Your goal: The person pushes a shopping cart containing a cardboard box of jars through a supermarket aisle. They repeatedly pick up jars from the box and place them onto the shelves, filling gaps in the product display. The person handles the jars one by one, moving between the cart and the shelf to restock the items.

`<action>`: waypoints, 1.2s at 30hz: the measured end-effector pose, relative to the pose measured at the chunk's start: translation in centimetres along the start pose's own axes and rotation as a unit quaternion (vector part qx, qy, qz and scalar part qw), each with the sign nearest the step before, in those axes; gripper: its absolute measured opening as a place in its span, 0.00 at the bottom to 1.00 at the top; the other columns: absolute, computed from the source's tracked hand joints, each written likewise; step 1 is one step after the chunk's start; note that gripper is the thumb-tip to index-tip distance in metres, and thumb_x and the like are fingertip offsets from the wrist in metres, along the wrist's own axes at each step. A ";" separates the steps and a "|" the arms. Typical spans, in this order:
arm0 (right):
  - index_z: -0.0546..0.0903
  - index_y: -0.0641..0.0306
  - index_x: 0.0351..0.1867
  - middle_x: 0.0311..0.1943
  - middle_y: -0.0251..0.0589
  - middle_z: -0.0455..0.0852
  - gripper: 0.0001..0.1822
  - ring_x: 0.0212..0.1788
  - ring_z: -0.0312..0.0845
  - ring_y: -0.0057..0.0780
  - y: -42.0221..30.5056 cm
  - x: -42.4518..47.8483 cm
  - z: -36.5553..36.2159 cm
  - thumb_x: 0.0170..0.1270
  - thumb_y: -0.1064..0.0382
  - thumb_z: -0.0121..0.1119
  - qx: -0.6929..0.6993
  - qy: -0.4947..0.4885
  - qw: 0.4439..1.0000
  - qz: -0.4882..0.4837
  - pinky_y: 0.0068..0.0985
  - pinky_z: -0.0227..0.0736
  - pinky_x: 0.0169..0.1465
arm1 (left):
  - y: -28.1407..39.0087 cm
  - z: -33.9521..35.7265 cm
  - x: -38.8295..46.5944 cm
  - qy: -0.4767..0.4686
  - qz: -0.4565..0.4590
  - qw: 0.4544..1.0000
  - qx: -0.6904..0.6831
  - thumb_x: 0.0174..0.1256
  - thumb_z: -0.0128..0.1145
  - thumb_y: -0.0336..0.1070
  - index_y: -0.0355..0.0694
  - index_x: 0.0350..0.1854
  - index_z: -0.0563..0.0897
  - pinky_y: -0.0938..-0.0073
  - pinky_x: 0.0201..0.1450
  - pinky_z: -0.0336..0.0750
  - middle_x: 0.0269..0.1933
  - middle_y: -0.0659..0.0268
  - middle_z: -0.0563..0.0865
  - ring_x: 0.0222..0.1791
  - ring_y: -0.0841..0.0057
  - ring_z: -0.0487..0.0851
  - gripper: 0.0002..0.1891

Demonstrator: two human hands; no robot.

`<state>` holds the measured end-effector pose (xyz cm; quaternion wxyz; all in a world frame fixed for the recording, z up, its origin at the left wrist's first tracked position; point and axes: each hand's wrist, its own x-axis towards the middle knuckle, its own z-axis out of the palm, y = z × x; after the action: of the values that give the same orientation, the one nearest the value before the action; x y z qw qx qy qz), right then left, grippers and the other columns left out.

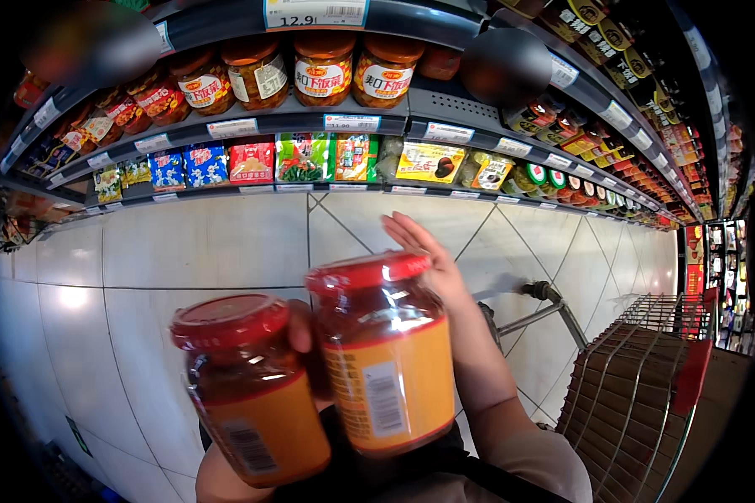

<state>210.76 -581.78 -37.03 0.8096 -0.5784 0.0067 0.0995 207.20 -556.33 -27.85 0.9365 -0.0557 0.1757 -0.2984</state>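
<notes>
Two clear-wrapped jars with red lids and orange labels are close in front of me. My left hand (299, 328) shows a few fingers between them, wrapped at the side of the left jar (261, 409); the rest of it is hidden. Slightly higher, the right jar (393, 371) tilts a little. My right hand (425, 251) is behind that jar's right side, its visible fingers straight and pointing up and left past the lid. Its thumb and palm are partly hidden, so whether it grips the jar cannot be told.
Ahead stand store shelves (377, 124) with jars of pickled vegetables (322, 78), bagged foods (250, 162) and price tags. A wire shopping cart (623, 377) holding brown cardboard is at the right. Below the shelves lies a pale tiled floor (182, 245).
</notes>
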 end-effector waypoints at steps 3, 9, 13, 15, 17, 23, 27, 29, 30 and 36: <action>0.56 0.69 0.72 0.71 0.62 0.56 0.43 0.73 0.49 0.59 -9.0 -0.1 6.0 0.58 0.60 0.66 0.270 -0.180 0.943 -0.078 0.53 0.59 0.66 | -1.3 0.9 -0.2 -0.037 -0.033 0.998 -0.024 0.58 0.45 0.74 0.35 0.61 0.67 0.32 0.66 0.54 0.66 0.46 0.65 0.74 0.46 0.47 0.44; 0.59 0.79 0.67 0.59 0.73 0.68 0.48 0.56 0.72 0.67 -11.6 -1.0 7.7 0.49 0.61 0.73 0.364 -0.332 0.861 -0.124 0.59 0.67 0.57 | -3.2 2.3 1.6 -0.083 -0.103 0.989 -0.063 0.57 0.42 0.76 0.33 0.58 0.70 0.33 0.66 0.54 0.65 0.46 0.67 0.75 0.47 0.45 0.45; 0.63 0.78 0.65 0.55 0.69 0.73 0.49 0.54 0.74 0.65 -13.4 -1.1 5.7 0.43 0.59 0.78 0.275 -0.277 0.907 -0.156 0.54 0.71 0.55 | -3.3 4.2 2.3 -0.102 -0.111 0.986 -0.072 0.57 0.40 0.77 0.32 0.56 0.72 0.33 0.66 0.54 0.64 0.45 0.68 0.75 0.47 0.44 0.46; 0.64 0.76 0.65 0.56 0.64 0.75 0.49 0.55 0.75 0.58 -14.3 -1.1 3.5 0.42 0.58 0.79 0.187 -0.172 0.947 -0.196 0.50 0.72 0.56 | -2.4 4.6 3.3 -0.103 -0.094 0.988 -0.059 0.57 0.40 0.78 0.32 0.56 0.73 0.33 0.66 0.54 0.64 0.45 0.69 0.75 0.47 0.44 0.47; 0.65 0.74 0.65 0.57 0.56 0.76 0.46 0.57 0.76 0.46 -16.3 -1.2 0.6 0.46 0.58 0.77 0.051 -0.010 0.974 -0.218 0.44 0.73 0.57 | -1.2 4.7 4.1 -0.098 -0.075 0.992 -0.030 0.56 0.40 0.79 0.31 0.56 0.72 0.34 0.68 0.48 0.67 0.42 0.62 0.75 0.46 0.43 0.48; 0.73 0.75 0.56 0.53 0.49 0.76 0.41 0.53 0.75 0.36 -16.9 6.0 -6.0 0.44 0.50 0.77 -0.407 0.415 0.796 -0.167 0.29 0.68 0.58 | 0.0 4.8 3.7 -0.121 -0.029 0.992 -0.018 0.53 0.47 0.78 0.30 0.60 0.66 0.35 0.71 0.39 0.74 0.39 0.44 0.76 0.48 0.37 0.50; 0.73 0.75 0.51 0.47 0.51 0.74 0.41 0.50 0.73 0.44 -15.5 9.8 -7.0 0.40 0.47 0.78 -0.567 0.469 0.639 -0.224 0.34 0.69 0.56 | 0.2 5.2 3.5 -0.102 -0.023 0.994 -0.025 0.54 0.44 0.79 0.31 0.63 0.66 0.37 0.72 0.42 0.74 0.41 0.46 0.76 0.48 0.39 0.51; 0.73 0.75 0.50 0.46 0.52 0.74 0.42 0.49 0.74 0.49 -15.6 10.6 -7.5 0.39 0.45 0.78 -0.617 0.468 0.599 -0.204 0.37 0.71 0.53 | 0.3 4.8 3.8 -0.110 -0.018 0.994 -0.001 0.55 0.42 0.79 0.32 0.64 0.66 0.38 0.72 0.43 0.74 0.42 0.47 0.76 0.48 0.40 0.51; 0.72 0.74 0.50 0.46 0.52 0.74 0.43 0.48 0.75 0.50 -15.8 11.1 -7.6 0.39 0.45 0.78 -0.639 0.465 0.586 -0.181 0.39 0.72 0.52 | 0.4 4.8 3.8 -0.107 -0.016 0.994 0.001 0.55 0.41 0.79 0.33 0.64 0.66 0.39 0.72 0.44 0.74 0.42 0.48 0.76 0.48 0.41 0.50; 0.74 0.63 0.55 0.53 0.54 0.77 0.41 0.53 0.76 0.48 -19.4 13.6 -6.6 0.47 0.35 0.68 -0.755 0.361 0.545 0.043 0.40 0.73 0.52 | 0.8 5.2 4.2 -0.088 -0.014 0.996 -0.005 0.56 0.40 0.78 0.40 0.66 0.66 0.40 0.71 0.48 0.73 0.44 0.52 0.75 0.47 0.47 0.47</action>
<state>228.05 -591.97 -22.75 -0.0020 -0.9627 0.2449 -0.1148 212.66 -558.13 -24.43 0.9439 -0.0888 0.0930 -0.3041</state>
